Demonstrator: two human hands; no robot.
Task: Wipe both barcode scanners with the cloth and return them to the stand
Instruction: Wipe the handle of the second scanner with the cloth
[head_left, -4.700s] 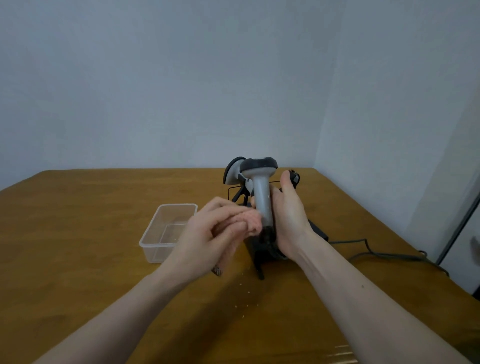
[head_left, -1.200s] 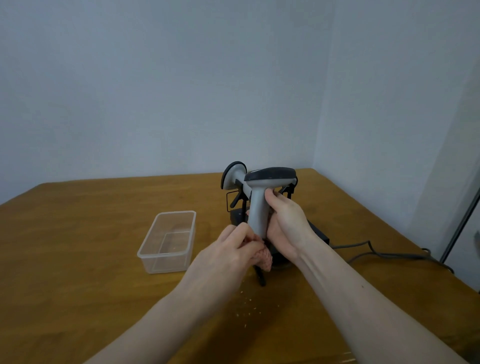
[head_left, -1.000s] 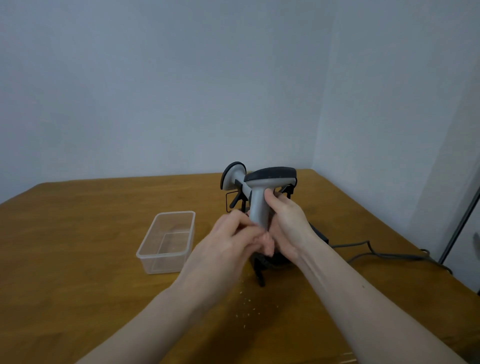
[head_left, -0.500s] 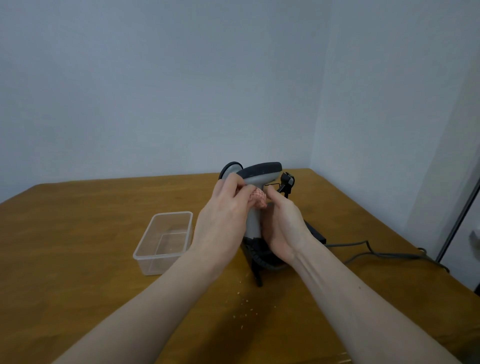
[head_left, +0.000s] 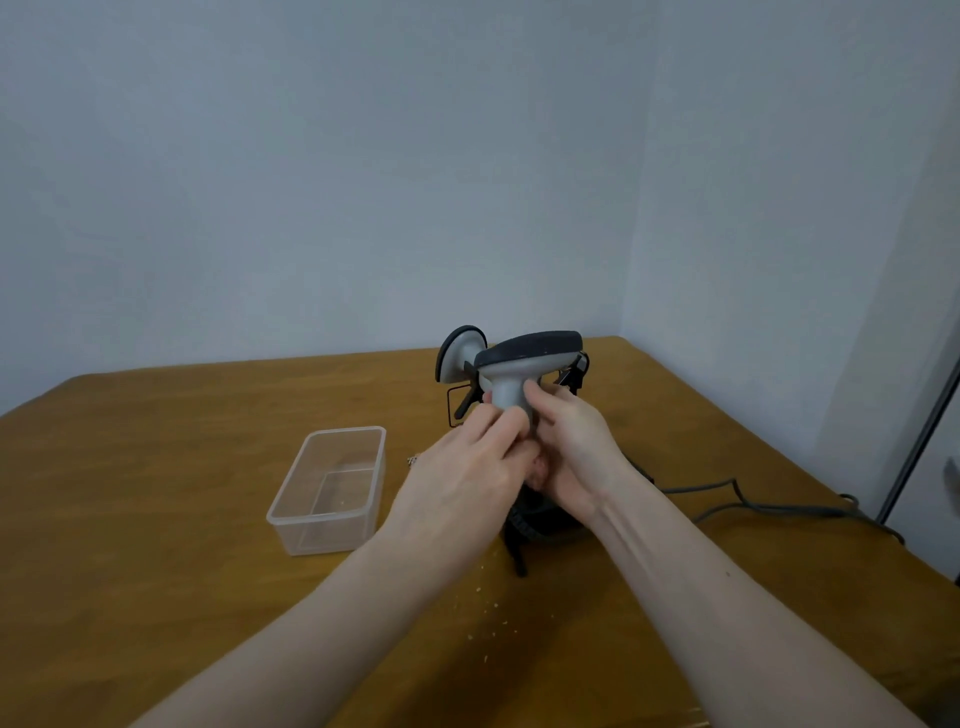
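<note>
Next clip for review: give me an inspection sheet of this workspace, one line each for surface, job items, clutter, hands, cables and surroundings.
Surface: wooden table, small pale crumbs near the stand's foot.
Job items: grey barcode scanner held upright, head on top; second scanner behind it on the black stand; pink cloth barely visible between the hands.
Clutter: clear plastic container left of the stand, open top, looks empty.
Hands: left hand curled against the scanner handle with the cloth; right hand grips the handle.
Cables: grey cable runs right from the stand toward the table edge.
Surroundings: plain pale walls meeting in a corner.
</note>
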